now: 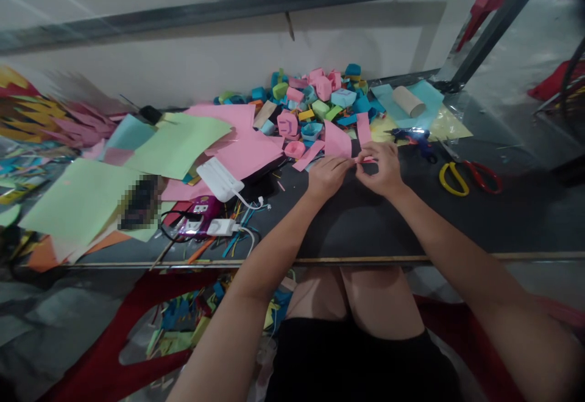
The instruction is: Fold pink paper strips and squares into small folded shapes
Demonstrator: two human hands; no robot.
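Both my hands meet over the dark tabletop (365,225), pinching a small pink paper strip (365,159) between them. My left hand (325,178) grips its left end with closed fingers. My right hand (382,169) holds the right end, fingers curled over it. Just beyond my hands lie larger pink paper pieces (337,140). Behind them is a heap of folded paper boxes (315,100) in pink, blue and green.
Green and pink paper sheets (178,143) cover the left side. A white power bank (219,179) with cables lies near them. Scissors with yellow and red handles (468,176) lie to the right, a cardboard roll (409,102) on blue paper behind. Red stools stand below the table edge.
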